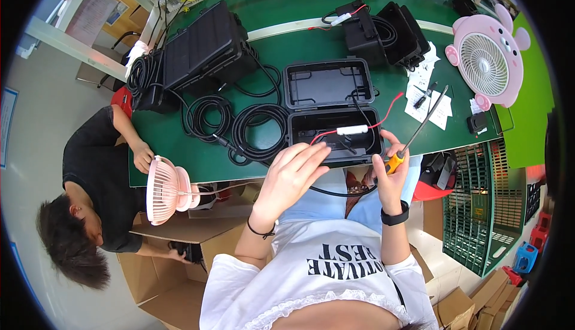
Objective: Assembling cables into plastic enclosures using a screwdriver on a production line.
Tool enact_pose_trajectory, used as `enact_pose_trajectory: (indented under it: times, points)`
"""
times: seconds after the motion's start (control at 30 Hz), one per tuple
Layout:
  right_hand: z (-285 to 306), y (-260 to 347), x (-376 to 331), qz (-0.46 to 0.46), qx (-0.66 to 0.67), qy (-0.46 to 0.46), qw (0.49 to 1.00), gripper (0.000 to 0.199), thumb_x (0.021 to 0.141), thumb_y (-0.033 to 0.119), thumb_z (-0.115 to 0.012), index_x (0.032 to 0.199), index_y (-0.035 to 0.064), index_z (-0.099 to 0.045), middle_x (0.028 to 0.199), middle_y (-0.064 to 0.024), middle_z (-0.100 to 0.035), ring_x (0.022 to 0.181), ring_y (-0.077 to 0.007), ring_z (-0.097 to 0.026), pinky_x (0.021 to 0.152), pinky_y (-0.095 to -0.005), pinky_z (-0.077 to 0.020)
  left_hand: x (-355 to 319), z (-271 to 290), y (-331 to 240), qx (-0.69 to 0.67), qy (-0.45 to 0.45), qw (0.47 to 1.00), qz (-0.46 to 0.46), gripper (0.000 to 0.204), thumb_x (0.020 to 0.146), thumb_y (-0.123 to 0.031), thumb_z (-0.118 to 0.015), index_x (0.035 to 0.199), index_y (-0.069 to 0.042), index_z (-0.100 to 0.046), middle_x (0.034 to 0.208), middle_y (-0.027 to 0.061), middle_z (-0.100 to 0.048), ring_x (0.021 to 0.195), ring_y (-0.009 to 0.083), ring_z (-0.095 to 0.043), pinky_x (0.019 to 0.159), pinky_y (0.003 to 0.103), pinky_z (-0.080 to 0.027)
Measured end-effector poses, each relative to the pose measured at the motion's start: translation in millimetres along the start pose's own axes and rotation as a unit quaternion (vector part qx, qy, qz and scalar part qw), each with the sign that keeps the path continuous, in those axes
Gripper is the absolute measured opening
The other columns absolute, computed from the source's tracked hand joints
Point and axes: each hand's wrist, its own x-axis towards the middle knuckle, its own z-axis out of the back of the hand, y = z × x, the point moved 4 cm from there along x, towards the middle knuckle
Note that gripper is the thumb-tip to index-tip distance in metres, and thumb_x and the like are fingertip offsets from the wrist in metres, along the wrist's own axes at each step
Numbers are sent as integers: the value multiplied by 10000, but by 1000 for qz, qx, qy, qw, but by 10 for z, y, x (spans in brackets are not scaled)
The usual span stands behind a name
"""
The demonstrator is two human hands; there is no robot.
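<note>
An open black plastic case (326,84) lies before me on the green table, its lid tipped back on the far side. Across its lower half runs a white connector (352,130) with red wire (392,109) at both ends and a thin black cable inside. My left hand (293,174) hovers by the case's near left edge, fingers stretched out, nothing visible in it. With my right hand (390,177) I grip a screwdriver (395,162) by its yellow handle; its long shaft slants up to the right. That hand's fingers are at the case's near right corner.
Coiled black cables (260,132) and a large black case (206,48) sit left. Farther back stands another open black case (407,33). Papers (440,111) and a pink fan (485,60) are right. A person (99,174) reaches into a cardboard box (162,270) beside another pink fan (165,189).
</note>
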Motion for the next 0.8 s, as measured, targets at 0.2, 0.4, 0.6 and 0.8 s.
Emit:
enact_pose_trajectory:
  times: [0.2,0.4,0.6,0.8]
  points:
    - [-5,53,-5,-30,24,7,999,303,860,-31,-649,961,95,-392,1307,-161,-529,694,-14,-471,595,-156,-432,-31,37,109,129,-26,991,29,461,670,-412,-813,1008,-111,-723,848,12,-692,1050,239,-564,932,417,-391]
    - [-11,21,-33,-57,55,9,997,307,862,-46,-639,951,90,-379,1298,-158,-522,633,-12,-474,561,-160,-433,90,-52,139,111,-43,993,3,343,688,-346,-831,906,-116,-702,660,0,-611,696,163,-607,908,372,-413]
    - [11,11,-14,-50,30,19,998,324,832,-51,-661,951,89,-394,1302,-147,-521,659,-16,-470,579,-149,-424,178,-258,43,109,68,991,23,661,738,-528,-736,1225,-102,-603,798,59,-668,673,217,-612,902,359,-432]
    - [50,28,51,22,-11,47,999,379,773,-60,-692,957,105,-405,1313,-137,-509,721,-33,-457,570,-147,-425,-19,-351,75,117,1,993,17,414,662,-355,-815,999,-149,-692,677,-6,-634,644,194,-573,882,341,-425]
